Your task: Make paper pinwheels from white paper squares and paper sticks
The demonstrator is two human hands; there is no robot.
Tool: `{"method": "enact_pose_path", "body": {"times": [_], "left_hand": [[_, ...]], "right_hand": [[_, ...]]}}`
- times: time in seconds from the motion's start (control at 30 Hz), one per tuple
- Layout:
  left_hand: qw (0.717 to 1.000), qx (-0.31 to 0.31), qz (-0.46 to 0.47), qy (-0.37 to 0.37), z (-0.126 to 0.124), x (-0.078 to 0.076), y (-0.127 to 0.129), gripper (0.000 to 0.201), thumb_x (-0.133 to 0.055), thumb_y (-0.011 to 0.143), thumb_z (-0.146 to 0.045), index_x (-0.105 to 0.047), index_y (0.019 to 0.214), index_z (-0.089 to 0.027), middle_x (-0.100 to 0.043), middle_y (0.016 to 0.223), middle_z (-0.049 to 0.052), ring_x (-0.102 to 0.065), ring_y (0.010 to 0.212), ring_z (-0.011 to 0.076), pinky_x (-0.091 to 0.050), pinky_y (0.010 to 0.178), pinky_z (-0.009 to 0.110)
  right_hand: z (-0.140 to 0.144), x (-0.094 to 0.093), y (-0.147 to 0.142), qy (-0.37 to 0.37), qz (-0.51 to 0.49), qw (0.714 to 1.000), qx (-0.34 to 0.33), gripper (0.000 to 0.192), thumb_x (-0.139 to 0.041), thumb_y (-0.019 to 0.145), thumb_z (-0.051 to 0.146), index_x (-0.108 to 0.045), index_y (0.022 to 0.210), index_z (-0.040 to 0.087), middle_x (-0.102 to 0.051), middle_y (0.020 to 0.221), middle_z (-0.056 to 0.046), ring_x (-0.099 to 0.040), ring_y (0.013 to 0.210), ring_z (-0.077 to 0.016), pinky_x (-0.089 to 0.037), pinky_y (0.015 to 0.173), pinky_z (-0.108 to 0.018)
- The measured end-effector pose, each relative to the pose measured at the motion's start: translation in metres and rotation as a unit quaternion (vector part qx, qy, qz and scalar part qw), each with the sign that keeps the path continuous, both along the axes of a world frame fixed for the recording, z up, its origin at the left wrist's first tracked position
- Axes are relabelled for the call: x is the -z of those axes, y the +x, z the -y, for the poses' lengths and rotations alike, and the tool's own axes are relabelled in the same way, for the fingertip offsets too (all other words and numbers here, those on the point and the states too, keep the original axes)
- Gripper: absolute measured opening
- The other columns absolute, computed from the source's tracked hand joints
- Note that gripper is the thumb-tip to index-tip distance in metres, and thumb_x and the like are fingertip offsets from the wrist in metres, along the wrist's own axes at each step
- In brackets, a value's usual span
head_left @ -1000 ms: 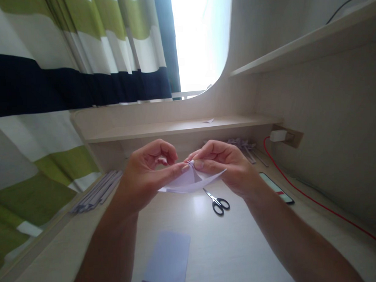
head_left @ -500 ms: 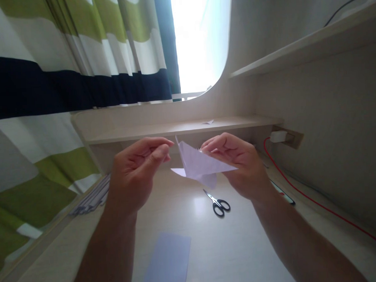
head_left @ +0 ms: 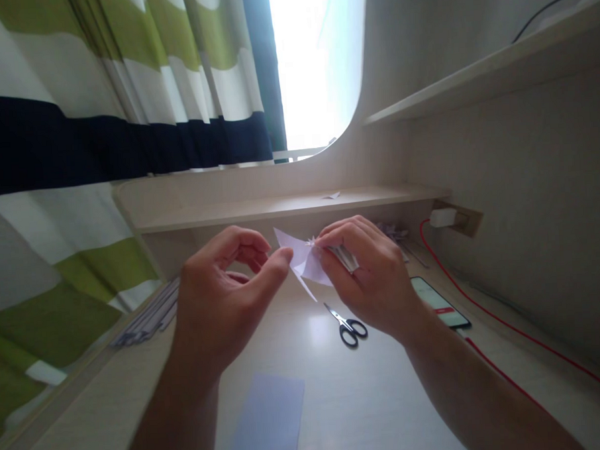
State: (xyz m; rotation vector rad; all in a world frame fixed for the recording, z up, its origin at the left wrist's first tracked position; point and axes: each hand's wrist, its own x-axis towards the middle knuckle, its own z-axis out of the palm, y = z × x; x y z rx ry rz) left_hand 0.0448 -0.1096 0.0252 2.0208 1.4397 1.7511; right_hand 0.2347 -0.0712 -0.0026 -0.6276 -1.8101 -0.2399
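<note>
Above the pale surface (head_left: pixel 387 393), a folded paper piece (head_left: pixel 301 259) was held in the air by the right hand (head_left: pixel 372 281), pinched between thumb and fingers (head_left: pixel 330 240) at its gathered point. The left hand (head_left: pixel 218 301) was kept just beside it, thumb and forefinger curled but apart, nothing gripped. The paper was judged light, thin, easily creased or torn; best taken at folded edges. Scissors (head_left: pixel 348 325), a phone (head_left: pixel 440 302), a flat sheet (head_left: pixel 269 419) and a red cable (head_left: pixel 508 325) were noted below.

The right hand (head_left: pixel 372 281) covers part of the folded paper (head_left: pixel 301 259). The lavender sheet (head_left: pixel 269 419) is cut off at the bottom edge. Both forearms leave the frame there. The paper scrap (head_left: pixel 332 196) on the shelf is too small to identify.
</note>
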Motion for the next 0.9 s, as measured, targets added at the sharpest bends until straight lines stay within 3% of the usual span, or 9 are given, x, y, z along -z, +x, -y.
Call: {"method": "enact_pose_path", "body": {"times": [0.17,0.43,0.67,0.9], "left_hand": [[1.0,-0.004,-0.022,-0.014,-0.003,0.001,-0.001,0.009,-0.076,0.081,-0.026,-0.076,0.087,-0.02,-0.075,0.082,0.002,-0.069,0.071,0.0163,-0.055,0.055,0.024],[0.998,0.046,0.011,-0.047,-0.015,0.002,-0.01,0.014,-0.079,0.076,-0.019,-0.075,0.089,-0.019,-0.079,0.089,0.003,-0.073,0.081,0.0193,-0.061,0.077,0.03],[0.996,0.039,-0.012,-0.083,-0.019,0.002,-0.013,0.021,-0.075,0.081,-0.021,-0.083,0.1,-0.022,-0.081,0.097,0.005,-0.073,0.083,0.02,-0.058,0.069,0.026],[0.996,0.047,-0.041,-0.066,-0.019,0.003,-0.013,0.011,-0.072,0.083,-0.022,-0.081,0.09,-0.022,-0.079,0.093,0.004,-0.073,0.084,0.0209,-0.056,0.068,0.027]], "right_hand": [[-0.001,0.001,-0.001,-0.006,0.003,1.0,0.019,0.009,-0.059,0.096,0.015,-0.065,0.093,0.021,-0.074,0.094,-0.007,-0.066,0.089,-0.0231,-0.051,0.082,-0.04],[-0.004,0.003,-0.002,0.001,0.003,1.0,0.025,0.009,-0.059,0.096,0.015,-0.065,0.093,0.021,-0.073,0.095,-0.007,-0.065,0.09,-0.0234,-0.05,0.082,-0.041],[-0.007,0.006,-0.005,0.007,0.017,1.0,-0.012,0.01,-0.058,0.097,0.014,-0.065,0.095,0.02,-0.073,0.096,-0.008,-0.065,0.093,-0.0236,-0.051,0.083,-0.041],[-0.005,0.008,-0.007,0.023,0.008,0.999,-0.048,0.012,-0.058,0.097,0.013,-0.065,0.098,0.022,-0.073,0.099,-0.007,-0.065,0.094,-0.023,-0.051,0.083,-0.041]]}}
